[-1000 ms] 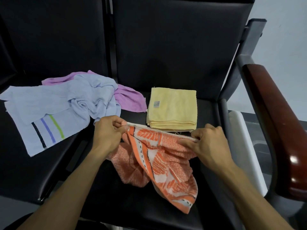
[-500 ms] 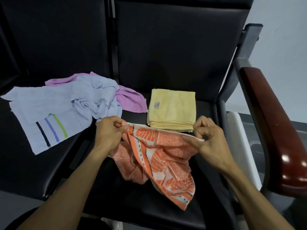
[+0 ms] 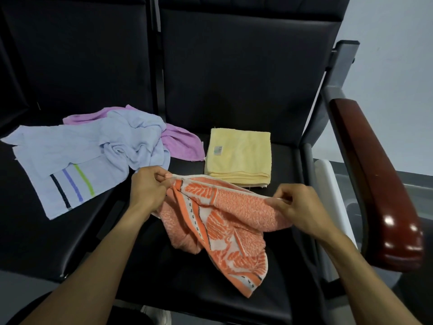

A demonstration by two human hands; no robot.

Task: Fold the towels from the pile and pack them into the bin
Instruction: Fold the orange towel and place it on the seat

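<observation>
Shifted right along orange towel (image 3: 218, 219) edge: right hand (image 3: 302, 207).
Pinched at top edge by fingers of left hand (image 3: 147, 188) and right hand; folded yellow towel (image 3: 239, 158) just behind.

- Hand towel (image 3: 225, 221) between the hands: orange and white, leaf pattern, dashed border.
- Folded towel (image 3: 239, 158) beyond the right hand (image 3: 302, 212): pale yellow.
- Towel (image 3: 77, 160) left of the left hand (image 3: 147, 188): light blue with black, purple, green stripes.
- Towel (image 3: 182, 144) beneath it: lilac.
- Seats (image 3: 234, 78): black.

Both forearms are bare to the frame edge, no sleeves, and the hands (image 3: 150, 188) carry no rings.
</observation>
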